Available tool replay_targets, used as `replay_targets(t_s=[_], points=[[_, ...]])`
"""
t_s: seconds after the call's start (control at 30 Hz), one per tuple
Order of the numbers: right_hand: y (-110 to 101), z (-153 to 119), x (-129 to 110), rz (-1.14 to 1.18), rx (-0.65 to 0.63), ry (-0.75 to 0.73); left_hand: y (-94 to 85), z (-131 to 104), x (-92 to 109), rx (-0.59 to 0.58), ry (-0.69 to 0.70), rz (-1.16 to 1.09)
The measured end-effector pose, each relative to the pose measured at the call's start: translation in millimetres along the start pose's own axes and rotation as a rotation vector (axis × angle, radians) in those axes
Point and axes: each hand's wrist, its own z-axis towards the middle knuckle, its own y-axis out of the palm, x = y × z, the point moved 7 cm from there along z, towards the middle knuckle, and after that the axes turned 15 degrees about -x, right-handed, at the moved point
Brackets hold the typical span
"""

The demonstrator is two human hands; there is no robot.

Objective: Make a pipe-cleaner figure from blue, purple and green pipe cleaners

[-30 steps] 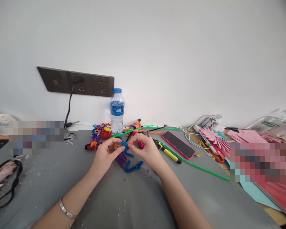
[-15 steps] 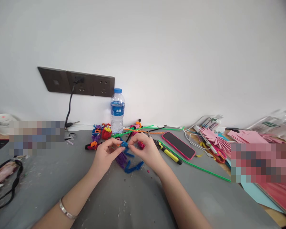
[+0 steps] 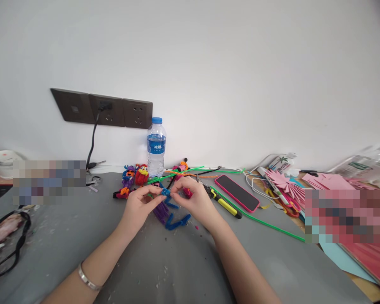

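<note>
Between my fingertips is a small coil of blue pipe cleaner (image 3: 166,192). My left hand (image 3: 142,207) pinches it from the left, thumb and forefinger closed. From the right, my right hand (image 3: 192,197) grips the same blue piece with thumb and fingertips. Just below lie a bent blue pipe cleaner (image 3: 177,222) and a purple pipe-cleaner bundle (image 3: 161,212), on the grey table. Pliers with yellow and black handles (image 3: 226,205) rest right of my right hand. Behind the hands stand small pipe-cleaner figures, one purple and blue (image 3: 128,177), one red (image 3: 142,174).
A water bottle (image 3: 156,147) stands against the wall behind my hands. A pink-cased phone (image 3: 237,193) and a long green pipe cleaner (image 3: 272,227) lie to the right. Pink folded paper (image 3: 285,182) and scissors (image 3: 293,207) sit farther right. A black cord (image 3: 93,141) hangs from the wall socket.
Almost nothing differs. Both hands stay in place around the blue pipe cleaner, with only very slight finger movement.
</note>
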Motion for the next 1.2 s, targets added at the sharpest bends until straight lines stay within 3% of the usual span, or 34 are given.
replay_targets(t_s=[1.2], points=[[1.7, 0.9, -2.4, -0.024, -0.018, -0.006, -2.9, 0.6, -1.4, 0.01, -0.007, 0.009]])
